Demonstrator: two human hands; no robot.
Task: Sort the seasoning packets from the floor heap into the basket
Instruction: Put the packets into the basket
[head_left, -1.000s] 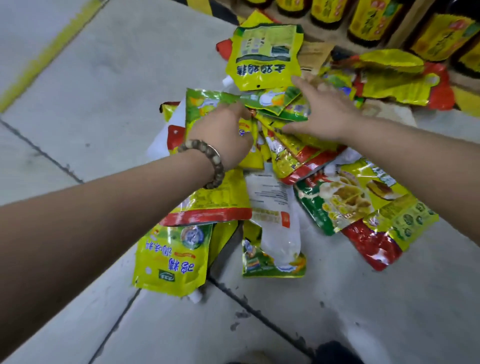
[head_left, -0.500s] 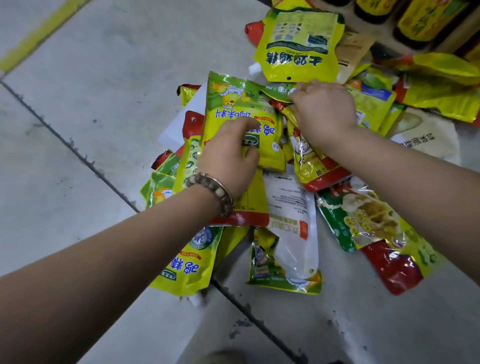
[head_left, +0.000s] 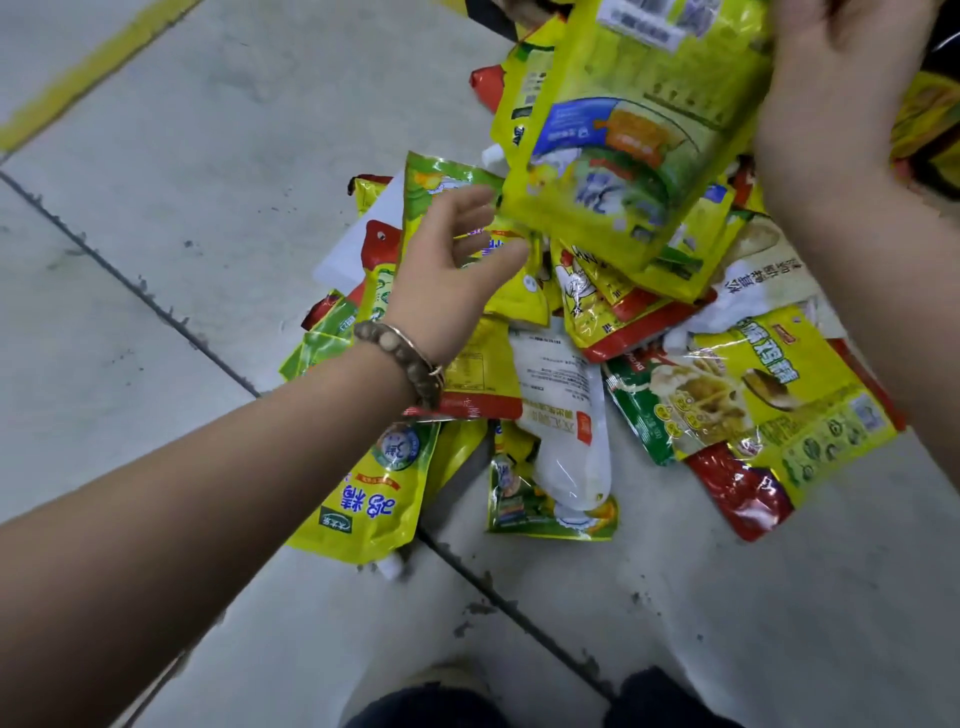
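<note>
From the head camera, the right hand (head_left: 831, 119) gripped a large yellow packet (head_left: 623, 130) by its right edge and held it up above the heap (head_left: 613, 312). Most of that hand's fingers were hidden behind the packet or cut off at the top of the view. The packet hung tilted, with its lower left corner pointing down towards the left hand (head_left: 447, 280). The left hand hovered over the heap with its fingers loosely spread and grasping nothing. Its fingertips were just beside that lower corner, but I could not tell whether they touched it. A bead bracelet (head_left: 400, 358) sat on the left wrist. The heap of seasoning packets lay on the grey floor (head_left: 208, 182), directly under the left hand and below the right hand, and was mostly yellow, green and red. A yellow packet with blue letters (head_left: 374, 493) lay beside the left forearm. A white pouch (head_left: 566, 431) lay between the two arms. A packet picturing dumplings (head_left: 753, 400) lay beside the right forearm. A yellow stripe (head_left: 93, 67) crossed the floor well beyond the left hand.
</note>
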